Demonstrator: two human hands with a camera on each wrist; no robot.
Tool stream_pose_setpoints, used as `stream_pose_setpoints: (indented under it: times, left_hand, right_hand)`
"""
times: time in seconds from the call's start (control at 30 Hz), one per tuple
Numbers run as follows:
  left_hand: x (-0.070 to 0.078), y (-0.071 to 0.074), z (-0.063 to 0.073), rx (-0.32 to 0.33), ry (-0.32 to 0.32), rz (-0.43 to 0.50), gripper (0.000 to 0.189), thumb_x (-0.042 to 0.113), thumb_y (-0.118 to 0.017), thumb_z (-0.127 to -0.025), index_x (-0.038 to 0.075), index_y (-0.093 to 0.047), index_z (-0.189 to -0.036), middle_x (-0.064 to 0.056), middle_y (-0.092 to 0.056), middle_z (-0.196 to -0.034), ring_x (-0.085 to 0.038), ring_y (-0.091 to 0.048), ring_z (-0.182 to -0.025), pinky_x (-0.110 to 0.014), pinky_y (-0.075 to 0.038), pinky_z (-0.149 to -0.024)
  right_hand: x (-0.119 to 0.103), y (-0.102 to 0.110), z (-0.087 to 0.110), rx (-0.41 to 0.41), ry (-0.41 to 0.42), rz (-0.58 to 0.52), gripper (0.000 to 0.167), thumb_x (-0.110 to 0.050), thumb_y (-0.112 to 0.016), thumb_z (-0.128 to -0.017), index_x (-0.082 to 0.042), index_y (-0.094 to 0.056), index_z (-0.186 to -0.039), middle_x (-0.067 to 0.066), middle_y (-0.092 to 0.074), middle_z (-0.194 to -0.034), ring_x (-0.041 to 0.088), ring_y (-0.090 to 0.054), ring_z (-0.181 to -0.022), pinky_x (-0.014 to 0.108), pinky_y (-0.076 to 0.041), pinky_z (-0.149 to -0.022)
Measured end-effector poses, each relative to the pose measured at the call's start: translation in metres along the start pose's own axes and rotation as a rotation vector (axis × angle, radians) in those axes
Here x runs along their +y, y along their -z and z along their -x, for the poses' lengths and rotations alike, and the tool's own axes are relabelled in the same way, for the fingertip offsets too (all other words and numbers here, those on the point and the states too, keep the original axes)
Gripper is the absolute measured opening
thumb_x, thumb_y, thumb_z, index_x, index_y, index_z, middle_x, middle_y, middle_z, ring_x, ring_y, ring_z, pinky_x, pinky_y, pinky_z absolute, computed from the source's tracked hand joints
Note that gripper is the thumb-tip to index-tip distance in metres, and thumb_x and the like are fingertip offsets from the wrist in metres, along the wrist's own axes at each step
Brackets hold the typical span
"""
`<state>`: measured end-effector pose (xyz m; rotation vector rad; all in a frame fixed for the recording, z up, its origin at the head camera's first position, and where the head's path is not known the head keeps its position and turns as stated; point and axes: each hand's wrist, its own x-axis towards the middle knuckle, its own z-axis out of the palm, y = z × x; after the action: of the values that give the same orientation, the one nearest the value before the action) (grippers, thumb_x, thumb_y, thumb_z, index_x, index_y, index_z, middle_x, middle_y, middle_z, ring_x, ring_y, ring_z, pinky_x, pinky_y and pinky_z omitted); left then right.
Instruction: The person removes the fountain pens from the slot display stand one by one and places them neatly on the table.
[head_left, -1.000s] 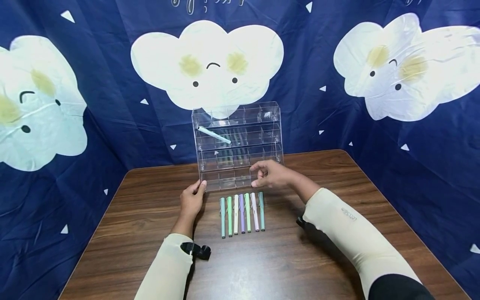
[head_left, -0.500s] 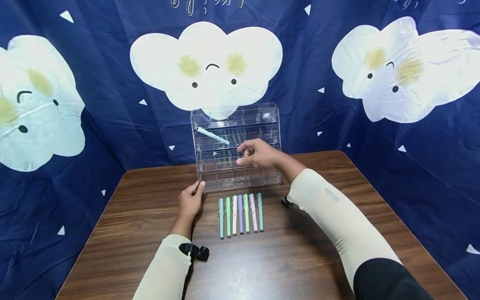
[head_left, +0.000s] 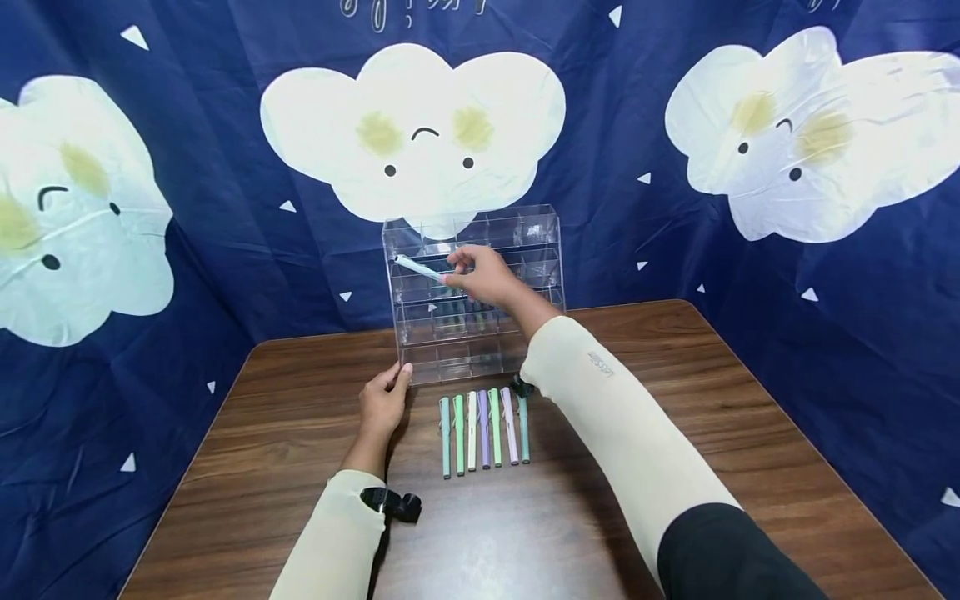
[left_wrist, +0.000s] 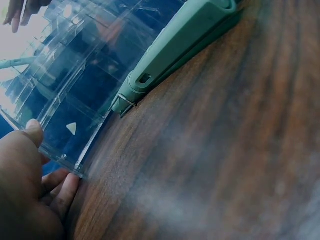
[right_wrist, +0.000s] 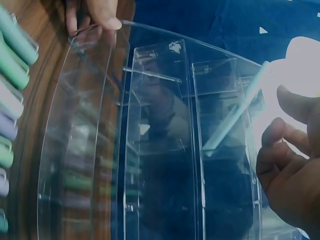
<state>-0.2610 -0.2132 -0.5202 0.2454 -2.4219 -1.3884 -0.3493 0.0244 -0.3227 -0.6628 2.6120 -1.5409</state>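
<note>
A clear tiered acrylic display rack [head_left: 420, 332] stands at the back of the table. My left hand [head_left: 382, 404] grips its lower left corner, the thumb in front and the fingers behind, as the left wrist view shows too. A light blue pen [head_left: 417, 267] lies slanted across an upper tier. My right hand [head_left: 483, 275] is over that tier, its thumb overlapping the pen's lower right end in the head view. In the right wrist view the right hand [right_wrist: 295, 155] has loosely bent fingers beside the pen [right_wrist: 235, 112], with nothing between thumb and fingers.
In front of the rack several capped pens lie side by side, among them a purple pen [head_left: 484, 429] and a white pen [head_left: 472, 429]. A green-blue pen [left_wrist: 170, 50] looms close in the left wrist view. A blue cloud-print curtain [head_left: 330, 250] hangs behind the wooden table [head_left: 300, 433].
My right hand has moved up and left from the rack's lower right, past the middle tiers, to the light blue pen. The left hand stays on the corner.
</note>
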Motion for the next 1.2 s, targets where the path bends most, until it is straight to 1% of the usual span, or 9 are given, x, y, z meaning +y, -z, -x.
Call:
stream_pose_setpoints:
  times: [0.13,0.27,0.47,0.63,0.77,0.9,1.0,1.13,1.2]
  left_hand:
    - [0.000,-0.001,-0.001,0.013,-0.006,0.008,0.046,0.042,-0.070,-0.107,0.014,-0.072,-0.144,-0.022,-0.082,-0.117,-0.042,-0.071,-0.129,-0.055,-0.050,-0.118]
    - [-0.001,0.000,-0.001,0.019,-0.011,0.022,0.044,0.040,-0.071,-0.107,0.015,-0.073,-0.143,-0.022,-0.082,-0.116,-0.042,-0.071,-0.128,-0.055,-0.050,-0.118]
    - [-0.002,0.000,-0.001,0.012,-0.012,0.023,0.044,0.040,-0.071,-0.107,0.015,-0.073,-0.143,-0.022,-0.082,-0.117,-0.042,-0.071,-0.129,-0.056,-0.050,-0.118]
    - [-0.001,0.000,0.000,-0.004,-0.009,0.015,0.044,0.040,-0.070,-0.107,0.014,-0.073,-0.144,-0.022,-0.079,-0.126,-0.042,-0.070,-0.130,-0.056,-0.050,-0.117]
    - [0.000,0.000,0.001,-0.008,-0.011,0.019,0.045,0.040,-0.070,-0.108,0.014,-0.072,-0.144,-0.021,-0.077,-0.133,-0.043,-0.068,-0.134,-0.056,-0.049,-0.119]
    - [-0.002,0.001,0.000,-0.006,-0.006,0.020,0.045,0.040,-0.070,-0.108,0.014,-0.072,-0.144,-0.020,-0.075,-0.137,-0.042,-0.067,-0.137,-0.056,-0.049,-0.120]
    - [-0.003,0.001,-0.001,0.002,-0.036,0.007,0.044,0.039,-0.070,-0.108,0.013,-0.073,-0.143,-0.020,-0.076,-0.135,-0.043,-0.067,-0.136,-0.057,-0.050,-0.119]
    - [-0.004,0.000,-0.001,0.021,-0.075,-0.005,0.043,0.037,-0.071,-0.107,0.012,-0.074,-0.142,-0.021,-0.079,-0.129,-0.044,-0.070,-0.131,-0.058,-0.051,-0.116]
    - [-0.004,0.000,0.000,0.024,-0.073,0.002,0.042,0.037,-0.072,-0.107,0.013,-0.074,-0.141,-0.020,-0.079,-0.129,-0.044,-0.070,-0.131,-0.059,-0.052,-0.115]
  right_hand:
    - [-0.005,-0.010,-0.009,0.048,-0.009,0.000,0.042,-0.022,-0.075,-0.106,-0.006,-0.065,-0.143,0.011,-0.063,-0.122,0.014,-0.052,-0.058,0.040,-0.057,-0.069]
    - [-0.009,-0.016,-0.017,0.076,-0.030,0.004,0.044,-0.022,-0.074,-0.107,-0.005,-0.064,-0.145,0.016,-0.064,-0.135,0.013,-0.054,-0.057,0.039,-0.057,-0.068]
    - [-0.006,-0.029,-0.022,0.082,-0.078,0.080,0.046,-0.027,-0.072,-0.108,-0.006,-0.062,-0.148,0.013,-0.063,-0.143,0.015,-0.062,-0.072,0.037,-0.061,-0.072]
    - [-0.002,-0.043,-0.022,0.094,-0.111,0.162,0.048,-0.034,-0.069,-0.109,-0.010,-0.061,-0.150,0.010,-0.063,-0.150,0.021,-0.071,-0.077,0.036,-0.060,-0.074]
    - [-0.003,-0.052,-0.023,0.111,-0.141,0.166,0.050,-0.035,-0.068,-0.110,-0.013,-0.058,-0.154,0.008,-0.062,-0.154,0.020,-0.070,-0.080,0.034,-0.057,-0.073]
    - [-0.005,-0.055,-0.025,0.114,-0.146,0.152,0.050,-0.035,-0.066,-0.111,-0.014,-0.057,-0.156,0.007,-0.061,-0.157,0.022,-0.073,-0.087,0.032,-0.059,-0.072]
    - [-0.004,-0.056,-0.025,0.133,-0.134,0.128,0.047,-0.034,-0.067,-0.111,-0.012,-0.060,-0.152,0.009,-0.062,-0.156,0.024,-0.073,-0.081,0.032,-0.059,-0.068]
    - [-0.002,-0.058,-0.027,0.157,-0.121,0.090,0.042,-0.033,-0.070,-0.109,-0.012,-0.064,-0.145,0.011,-0.065,-0.153,0.020,-0.067,-0.066,0.031,-0.057,-0.063]
    - [-0.001,-0.059,-0.028,0.159,-0.117,0.066,0.041,-0.033,-0.071,-0.109,-0.012,-0.065,-0.143,0.012,-0.065,-0.152,0.017,-0.066,-0.064,0.030,-0.057,-0.063]
